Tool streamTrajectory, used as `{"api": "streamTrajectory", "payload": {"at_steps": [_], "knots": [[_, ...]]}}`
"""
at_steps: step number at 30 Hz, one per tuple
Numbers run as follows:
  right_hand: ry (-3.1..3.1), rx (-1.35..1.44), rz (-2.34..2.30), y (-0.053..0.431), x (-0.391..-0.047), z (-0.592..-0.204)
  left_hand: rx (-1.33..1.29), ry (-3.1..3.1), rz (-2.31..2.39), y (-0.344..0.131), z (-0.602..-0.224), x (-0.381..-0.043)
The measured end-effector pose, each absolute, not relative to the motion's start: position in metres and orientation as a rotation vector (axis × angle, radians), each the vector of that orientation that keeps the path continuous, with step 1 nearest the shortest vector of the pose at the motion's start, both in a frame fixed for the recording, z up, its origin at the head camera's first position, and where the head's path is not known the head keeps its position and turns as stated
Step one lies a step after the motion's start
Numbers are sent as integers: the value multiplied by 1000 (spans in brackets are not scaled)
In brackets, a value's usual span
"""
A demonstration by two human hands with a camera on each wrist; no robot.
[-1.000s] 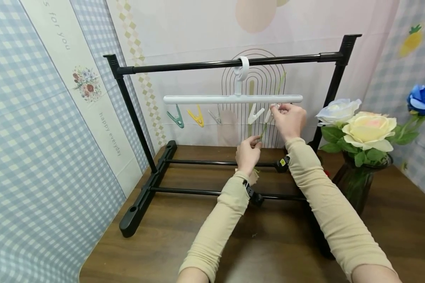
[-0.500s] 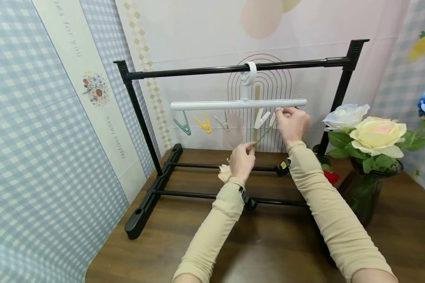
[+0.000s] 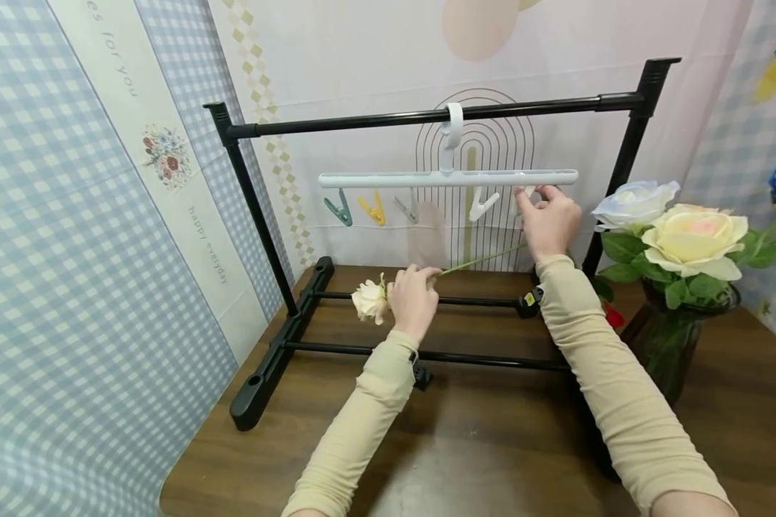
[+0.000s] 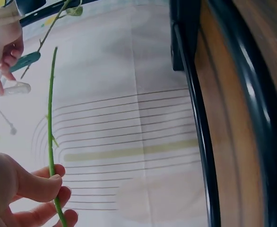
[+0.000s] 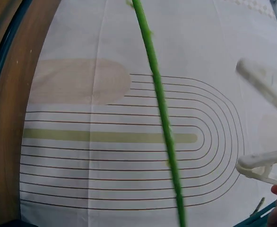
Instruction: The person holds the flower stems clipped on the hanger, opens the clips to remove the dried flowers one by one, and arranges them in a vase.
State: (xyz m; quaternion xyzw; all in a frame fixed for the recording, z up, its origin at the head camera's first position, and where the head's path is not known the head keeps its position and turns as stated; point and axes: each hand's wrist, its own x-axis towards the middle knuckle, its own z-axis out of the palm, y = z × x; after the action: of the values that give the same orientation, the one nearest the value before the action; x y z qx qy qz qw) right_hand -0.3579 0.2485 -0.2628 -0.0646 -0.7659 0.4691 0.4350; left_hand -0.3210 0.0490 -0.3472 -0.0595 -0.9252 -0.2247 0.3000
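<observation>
My left hand grips a cream rose by its green stem, thumb and fingers curled round it. The bloom points left and the stem slants up to the right, passing below my right hand in the head view. In the left wrist view the stem's cut end is free. My right hand pinches a white clothespin under the right end of a white hanger, partly hidden by the fingers. Beside it hangs another white clothespin.
A green clothespin, a yellow one and a grey one hang further left. The hanger hooks over a black rack's top bar. A dark vase with several roses stands right, near my right forearm.
My left hand has moved left and down with the rose, tilting it sideways and pulling its stem away from the clothespins. My right hand stays at the hanger's right end, shifting slightly right.
</observation>
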Motion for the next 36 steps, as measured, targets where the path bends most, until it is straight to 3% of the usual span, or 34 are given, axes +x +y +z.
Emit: {"api": "streamTrajectory", "payload": {"at_steps": [14,22,28,36], "knots": [[-2241,72,423,242,-303,-260,-320,-2186,-239,33,-344,-299],[-2092,450,360,232,-270,-265,-398,-2075,-129,30,-347,-293],[-2089,860,374,222,-271,-299,-435,-2034,-117,27,-352,-290],[-2029,892,195,220,-267,-340,-461,-2022,-97,24,-364,-280]]}}
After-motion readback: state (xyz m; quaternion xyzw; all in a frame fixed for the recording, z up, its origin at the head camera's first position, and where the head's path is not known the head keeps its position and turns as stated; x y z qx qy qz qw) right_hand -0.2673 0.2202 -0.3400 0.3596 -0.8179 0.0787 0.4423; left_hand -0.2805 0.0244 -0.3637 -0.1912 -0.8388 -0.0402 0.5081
